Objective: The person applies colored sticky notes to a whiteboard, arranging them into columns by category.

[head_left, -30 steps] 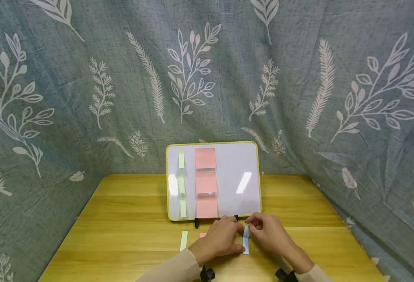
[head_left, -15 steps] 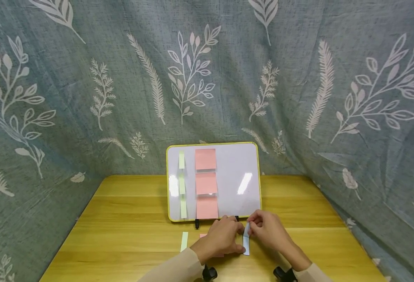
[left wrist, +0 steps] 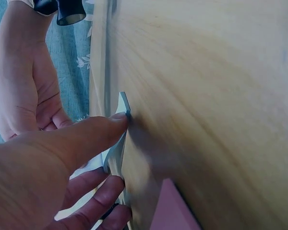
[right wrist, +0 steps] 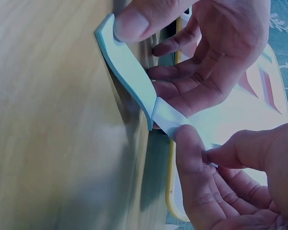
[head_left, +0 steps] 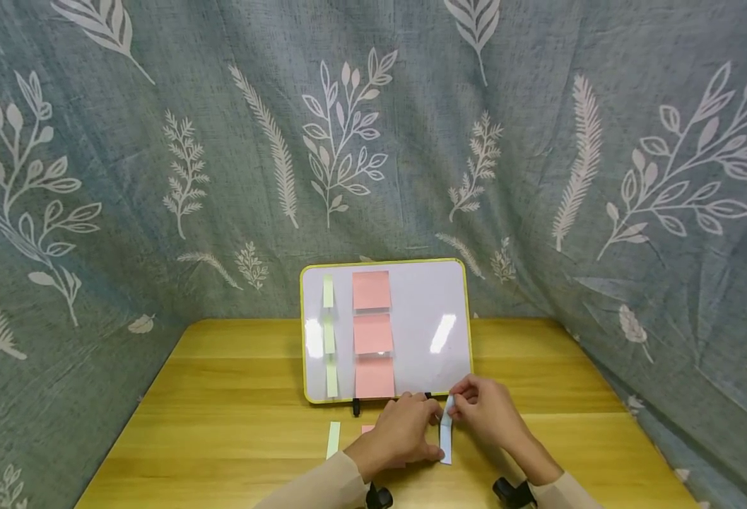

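On the table before the whiteboard, my left hand (head_left: 401,433) holds a narrow pad of pale blue sticky notes (right wrist: 127,72). Its thumb presses one end, and its fingers lie at the other, where the pad bends slightly in the right wrist view. My right hand (head_left: 490,417) pinches the free end of the top blue sticky note (right wrist: 169,116) between thumb and index finger. That sheet is lifted at an angle and still joins the pad at one end. A pink sticky-note pad (left wrist: 172,213) lies beside my left hand, which mostly covers it in the head view.
A yellow-framed whiteboard (head_left: 424,297) stands on black feet. Down its left side runs a column of green notes (head_left: 328,334); a column of pink notes (head_left: 372,334) is beside it. A green sticky-note pad (head_left: 333,440) lies on the table (head_left: 220,410). Patterned cloth (head_left: 373,155) hangs behind.
My right hand has moved slightly up and away from the pad, drawing the blue sheet further up. My left hand stays on the pad.
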Available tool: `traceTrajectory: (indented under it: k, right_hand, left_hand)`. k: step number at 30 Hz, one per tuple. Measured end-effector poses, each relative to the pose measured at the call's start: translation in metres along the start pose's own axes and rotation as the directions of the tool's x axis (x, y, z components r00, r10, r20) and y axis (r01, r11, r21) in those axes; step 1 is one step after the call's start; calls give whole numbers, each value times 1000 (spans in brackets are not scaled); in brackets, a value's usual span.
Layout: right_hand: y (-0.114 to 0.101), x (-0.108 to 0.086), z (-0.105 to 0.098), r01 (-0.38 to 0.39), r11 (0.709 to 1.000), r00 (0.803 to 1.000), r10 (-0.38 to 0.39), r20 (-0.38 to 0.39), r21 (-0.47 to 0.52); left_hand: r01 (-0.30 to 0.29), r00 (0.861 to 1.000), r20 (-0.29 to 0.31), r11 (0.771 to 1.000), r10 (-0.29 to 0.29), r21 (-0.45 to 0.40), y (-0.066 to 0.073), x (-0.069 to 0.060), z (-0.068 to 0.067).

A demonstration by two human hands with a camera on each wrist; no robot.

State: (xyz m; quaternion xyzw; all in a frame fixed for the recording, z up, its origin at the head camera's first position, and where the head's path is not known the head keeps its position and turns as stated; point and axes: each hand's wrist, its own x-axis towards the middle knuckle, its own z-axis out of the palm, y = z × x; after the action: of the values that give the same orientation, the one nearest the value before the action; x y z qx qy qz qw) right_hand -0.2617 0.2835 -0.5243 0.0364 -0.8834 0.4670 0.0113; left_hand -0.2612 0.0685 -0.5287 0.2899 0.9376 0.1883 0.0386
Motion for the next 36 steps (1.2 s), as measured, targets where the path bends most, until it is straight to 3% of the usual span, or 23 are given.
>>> traceTrajectory:
  k: [19, 29, 36]
  right_hand:
    - [-3, 5, -15, -16, 996, 996, 23, -81, 84]
    - [-9, 0, -37, 71, 981, 984, -39, -173, 183]
    - [-15, 2, -40, 159, 980, 970, -131, -207, 122]
  left_hand:
    - [-36, 999, -21, 999, 36, -17, -1, -5, 0]
    - [-32, 999, -4, 999, 32, 8, 0, -3, 4]
    - [-41, 999, -3, 999, 41, 8, -2, -4, 1]
